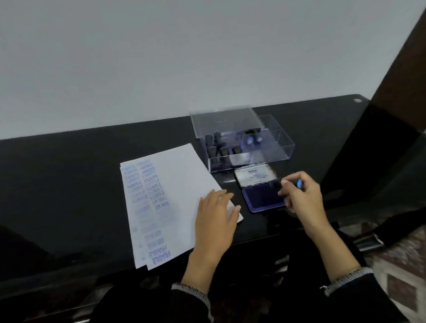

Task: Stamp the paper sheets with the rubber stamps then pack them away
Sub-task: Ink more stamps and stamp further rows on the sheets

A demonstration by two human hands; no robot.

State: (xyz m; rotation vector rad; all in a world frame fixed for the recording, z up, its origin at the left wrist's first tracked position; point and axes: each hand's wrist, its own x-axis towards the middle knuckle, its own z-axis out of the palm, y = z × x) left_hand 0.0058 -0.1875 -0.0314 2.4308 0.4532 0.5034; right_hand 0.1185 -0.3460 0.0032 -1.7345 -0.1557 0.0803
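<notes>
Pinched in my R hand (pixel 302 197), rubber stamp (pixel 289 184) sits over ink pad (pixel 262 198); L hand (pixel 217 218) flat on paper sheets (pixel 169 203). Stamp's light, rigid; I'd hold its handle.

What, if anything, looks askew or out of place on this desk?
Nothing damaged or spilled. The paper sheets lie slightly fanned and angled under the left hand; the right hand holds a stamp over the open ink pad.

Left hand (pixel 217 219) rests flat on the stamped paper sheets (pixel 169 198) — right hand (pixel 300 197) grips a rubber stamp (pixel 289 184) over the open blue ink pad (pixel 262 198).
</notes>
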